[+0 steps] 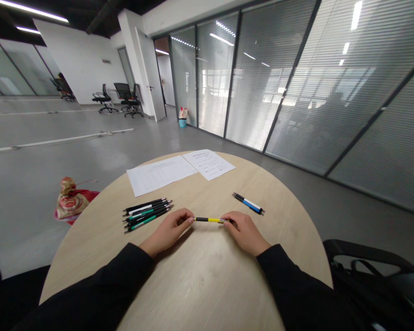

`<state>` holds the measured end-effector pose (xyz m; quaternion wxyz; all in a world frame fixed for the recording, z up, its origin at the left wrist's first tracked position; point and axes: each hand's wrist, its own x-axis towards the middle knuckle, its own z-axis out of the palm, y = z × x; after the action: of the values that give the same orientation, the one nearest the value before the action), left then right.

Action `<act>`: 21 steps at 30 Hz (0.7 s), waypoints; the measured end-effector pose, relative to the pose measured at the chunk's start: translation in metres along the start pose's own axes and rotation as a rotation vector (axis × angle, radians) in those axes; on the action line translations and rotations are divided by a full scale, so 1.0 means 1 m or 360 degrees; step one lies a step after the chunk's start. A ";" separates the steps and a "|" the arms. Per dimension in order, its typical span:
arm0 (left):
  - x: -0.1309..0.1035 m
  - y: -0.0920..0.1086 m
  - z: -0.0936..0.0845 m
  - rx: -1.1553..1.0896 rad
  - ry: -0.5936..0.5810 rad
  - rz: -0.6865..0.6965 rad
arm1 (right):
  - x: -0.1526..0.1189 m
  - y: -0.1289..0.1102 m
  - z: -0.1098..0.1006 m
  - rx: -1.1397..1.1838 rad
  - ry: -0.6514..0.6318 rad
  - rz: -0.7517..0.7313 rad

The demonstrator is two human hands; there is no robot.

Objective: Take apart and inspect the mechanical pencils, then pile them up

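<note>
A yellow-and-black pen [209, 220] lies level between my two hands, over the middle of the round wooden table [196, 280]. My left hand [170, 230] pinches its black end with thumb and fingers. At the yellow end, my right hand [244, 231] is closed on the pen, and the fingers partly cover its tip. Left of my left hand lies a group of several pens [147, 214] with black, green and white barrels, roughly side by side. Beyond my right hand, a white-and-black pen [249, 201] and a blue-and-black pen [251, 206] rest next to each other.
Two printed sheets, a wide one [162, 174] and a smaller one [209, 164], lie at the table's far side. A black chair [365, 253] stands close on the right. On the floor at left is a red-and-gold bag [71, 200]. Glass partitions [276, 82] stand behind.
</note>
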<state>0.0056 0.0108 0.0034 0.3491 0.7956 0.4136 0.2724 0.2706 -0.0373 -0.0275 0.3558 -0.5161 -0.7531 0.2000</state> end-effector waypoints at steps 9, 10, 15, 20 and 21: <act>0.000 -0.001 -0.001 0.0019 -0.0011 0.0008 | 0.000 -0.006 0.002 -0.0022 0.0046 -0.0050; 0.000 -0.001 -0.001 0.0021 -0.0005 0.0005 | -0.001 -0.007 0.002 -0.0016 0.0051 -0.0054; -0.001 -0.002 -0.001 0.0001 0.0004 0.0015 | -0.001 -0.008 0.004 0.0042 0.0063 -0.0031; -0.001 -0.002 -0.002 0.0023 -0.0029 0.0031 | -0.001 -0.007 0.003 0.0054 0.0059 -0.0057; -0.001 -0.002 -0.002 0.0028 -0.0037 0.0039 | -0.001 -0.007 0.002 0.0055 0.0061 -0.0060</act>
<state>0.0024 0.0112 0.0030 0.3435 0.8068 0.4021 0.2636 0.2650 -0.0405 -0.0249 0.3828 -0.4993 -0.7521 0.1964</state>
